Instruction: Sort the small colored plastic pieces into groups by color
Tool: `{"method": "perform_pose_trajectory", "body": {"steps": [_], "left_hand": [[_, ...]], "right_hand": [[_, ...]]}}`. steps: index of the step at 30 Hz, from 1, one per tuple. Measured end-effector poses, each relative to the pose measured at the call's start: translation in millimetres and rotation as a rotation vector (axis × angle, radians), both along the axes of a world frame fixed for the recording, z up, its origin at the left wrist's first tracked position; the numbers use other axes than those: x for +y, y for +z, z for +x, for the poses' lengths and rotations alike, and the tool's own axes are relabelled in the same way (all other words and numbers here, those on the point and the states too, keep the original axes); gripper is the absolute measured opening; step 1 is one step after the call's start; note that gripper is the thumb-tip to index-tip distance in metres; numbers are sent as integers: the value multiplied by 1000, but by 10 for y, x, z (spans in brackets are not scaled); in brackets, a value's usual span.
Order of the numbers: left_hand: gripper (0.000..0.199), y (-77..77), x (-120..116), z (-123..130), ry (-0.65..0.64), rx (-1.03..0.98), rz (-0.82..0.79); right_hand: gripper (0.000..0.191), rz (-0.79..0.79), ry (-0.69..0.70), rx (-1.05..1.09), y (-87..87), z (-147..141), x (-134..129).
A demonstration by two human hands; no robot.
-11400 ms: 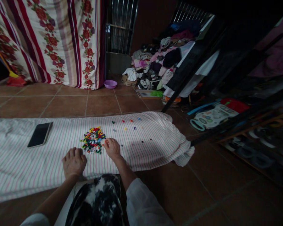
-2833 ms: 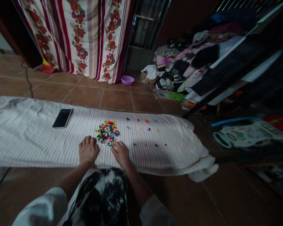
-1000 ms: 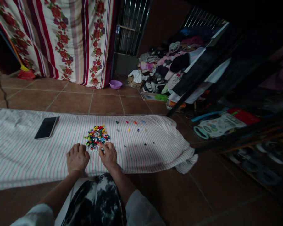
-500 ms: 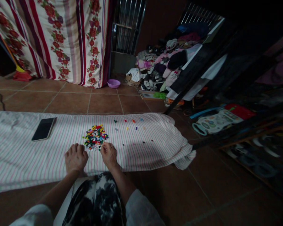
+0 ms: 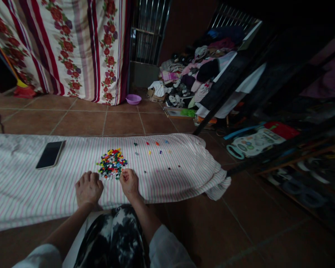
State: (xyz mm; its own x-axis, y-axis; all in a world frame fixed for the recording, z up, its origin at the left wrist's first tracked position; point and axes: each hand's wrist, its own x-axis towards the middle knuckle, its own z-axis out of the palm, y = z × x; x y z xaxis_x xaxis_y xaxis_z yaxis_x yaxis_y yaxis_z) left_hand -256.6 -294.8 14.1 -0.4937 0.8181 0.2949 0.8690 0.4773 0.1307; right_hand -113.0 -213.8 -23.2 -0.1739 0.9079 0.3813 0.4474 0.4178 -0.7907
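Note:
A heap of small bright multicoloured pieces [image 5: 111, 163], too small to name, lies on a striped cloth [image 5: 53, 193]. My left hand [image 5: 89, 188] rests on the cloth just left of the heap's near side, palm down, fingers lying forward and holding nothing. At the heap's lower right edge, my right hand [image 5: 130, 183] has its fingers curled in a pinch; whatever is between the fingertips is hidden. To the right, several single pieces lie spread apart in loose rows, among them an orange piece [image 5: 157, 143], a yellow piece [image 5: 150, 152] and a dark piece [image 5: 169, 168].
A phone [image 5: 50, 154] lies on the cloth at the left. Beyond it, on the tiled floor [image 5: 120, 121], stand a purple basin [image 5: 133, 99] and a pile of clothes [image 5: 190, 74]. A floral curtain [image 5: 83, 48] hangs behind. A dark slanted bar [image 5: 212, 121] rises past the cloth's right end.
My right hand's curled fingers have turned slightly at the heap's edge. My left hand stays in place on the cloth. The whole view has shifted a little.

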Motion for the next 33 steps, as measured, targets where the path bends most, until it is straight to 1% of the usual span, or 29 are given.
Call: {"method": "perform_pose_trajectory", "body": {"steps": [4, 7, 10, 13, 16, 18, 20, 22, 25, 27, 29, 33], "left_hand": [[24, 15, 3, 7, 4, 2, -1], [24, 16, 10, 4, 8, -7, -12], [24, 7, 12, -1, 12, -6, -13], [24, -7, 8, -6, 12, 12, -8], [25, -23, 5, -10, 14, 25, -8], [25, -33, 7, -12, 16, 30, -12], [25, -43, 10, -14, 14, 34, -16], [25, -51, 12, -17, 13, 41, -16], [24, -56, 14, -19, 15, 48, -22], [24, -55, 15, -18, 17, 48, -29], [24, -51, 16, -17, 23, 44, -29], [23, -37, 20, -14, 22, 39, -32]], "right_hand": [[17, 1, 5, -8, 51, 23, -4], [19, 16, 18, -12, 104, 92, -8], [19, 26, 9, -21, 151, 231, 20], [19, 16, -39, -18, 180, 433, 136], [21, 4, -129, 5, 189, 687, 376], [22, 23, -218, -5, 187, 883, 595], [24, 52, -278, -22, 185, 1096, 832], [25, 67, -324, -63, 186, 1310, 1060], [26, 44, -425, -154, 194, 1598, 1343], [27, 9, -503, -235, 205, 1747, 1483], [27, -47, -543, -317, 218, 1856, 1587], [26, -186, -555, -461, 249, 1968, 1720]]}}
